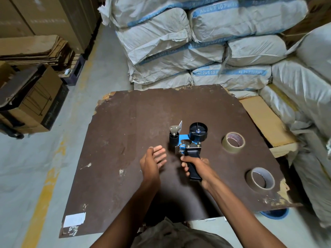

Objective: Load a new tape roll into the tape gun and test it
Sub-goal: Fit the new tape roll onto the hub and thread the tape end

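A blue and black tape gun point(188, 140) stands over the middle of the dark brown board point(125, 140). Its black hub point(198, 131) carries no roll. My right hand point(198, 167) grips the gun's black handle from the right. My left hand point(154, 161) hovers just left of the gun, fingers straight and spread, holding nothing. A brown tape roll point(233, 142) lies flat to the right of the gun. A second tape roll point(260, 178) lies nearer the board's right front corner.
Stacked grey sacks point(197, 42) rise behind and to the right of the board. Cardboard boxes point(32, 104) and flattened cartons sit on the floor at the left. A yellow floor line point(46, 185) runs along the left. A blue object point(275, 213) peeks out under the board's right front edge.
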